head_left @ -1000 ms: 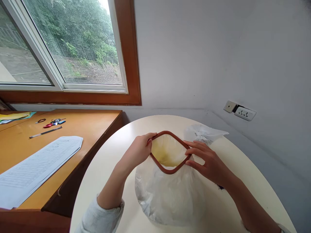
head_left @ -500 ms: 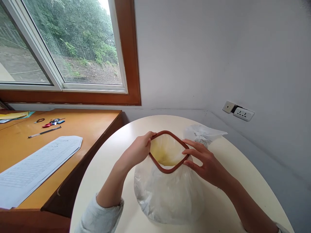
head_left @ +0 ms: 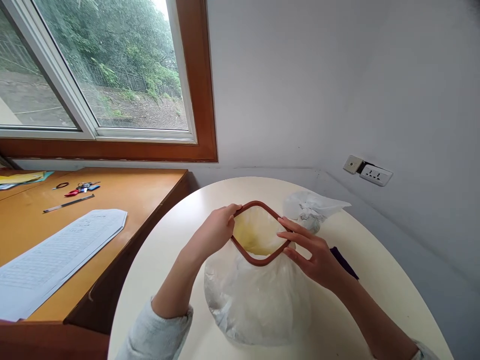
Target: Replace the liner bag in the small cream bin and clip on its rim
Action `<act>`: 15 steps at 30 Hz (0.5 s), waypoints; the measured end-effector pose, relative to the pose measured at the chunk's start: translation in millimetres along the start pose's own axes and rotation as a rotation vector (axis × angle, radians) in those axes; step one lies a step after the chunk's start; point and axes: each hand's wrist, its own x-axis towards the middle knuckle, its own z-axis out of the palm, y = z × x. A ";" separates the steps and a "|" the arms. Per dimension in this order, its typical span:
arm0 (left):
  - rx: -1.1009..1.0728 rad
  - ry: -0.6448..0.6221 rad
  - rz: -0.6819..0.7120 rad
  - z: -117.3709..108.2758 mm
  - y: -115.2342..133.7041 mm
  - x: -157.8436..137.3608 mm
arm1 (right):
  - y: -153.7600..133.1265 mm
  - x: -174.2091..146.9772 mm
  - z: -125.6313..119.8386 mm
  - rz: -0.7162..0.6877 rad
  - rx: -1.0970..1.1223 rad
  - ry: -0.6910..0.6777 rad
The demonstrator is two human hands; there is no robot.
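When read from left to right: far to the left of the left fingers, on an orange-brown wooden desk point(head_left: 150, 195), white paper sheets point(head_left: 63, 260) with rows of faint marks, then a slim dark-ended pen point(head_left: 68, 203) and a cluster of small red and blue objects point(head_left: 83, 188). Next, left hand point(head_left: 214, 231) with thumb and fingers closed on the left corner of a red-brown, diamond-shaped ring point(head_left: 258, 262); undersides of these fingers hidden. Between both sets of fingers, over a round cream tabletop point(head_left: 150, 270): the ring, around a yellowish interior. Nearer than the fingers, reaching up to the ring's lower edge: a bulging, translucent whitish plastic bag point(head_left: 258, 305). Just beyond the right fingers: a smaller, gathered translucent bag point(head_left: 313, 206). At the ring's right corner: right hand point(head_left: 317, 257), fingers parted and slightly bent, touching the rim; impossible to tell whether gripping or merely resting. Right of these fingers, partly behind the hand: a flat dark purple item point(head_left: 344, 263).
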 end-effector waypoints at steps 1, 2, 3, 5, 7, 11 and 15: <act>0.003 0.001 -0.005 0.0 0.7 -0.2 | 1.6 -0.9 2.8 -0.016 0.009 0.016; 0.004 -0.001 -0.010 0.1 1.3 -0.3 | 3.4 -1.7 5.8 -0.032 0.017 0.035; 0.005 -0.006 -0.015 0.3 1.7 -0.3 | 5.4 -2.3 8.7 -0.047 0.023 0.055; 0.019 -0.011 -0.028 1.3 1.6 -0.2 | 9.0 -2.7 13.2 -0.073 0.021 0.093; 0.059 -0.001 -0.034 3.2 0.2 0.0 | 10.5 -2.0 13.9 -0.102 -0.017 0.114; 0.155 0.034 -0.022 8.0 -0.1 -2.0 | -1.6 2.1 5.9 -0.178 -0.238 0.077; 0.363 0.019 -0.013 8.8 14.0 -6.7 | -33.5 6.5 6.0 -0.189 -0.417 0.023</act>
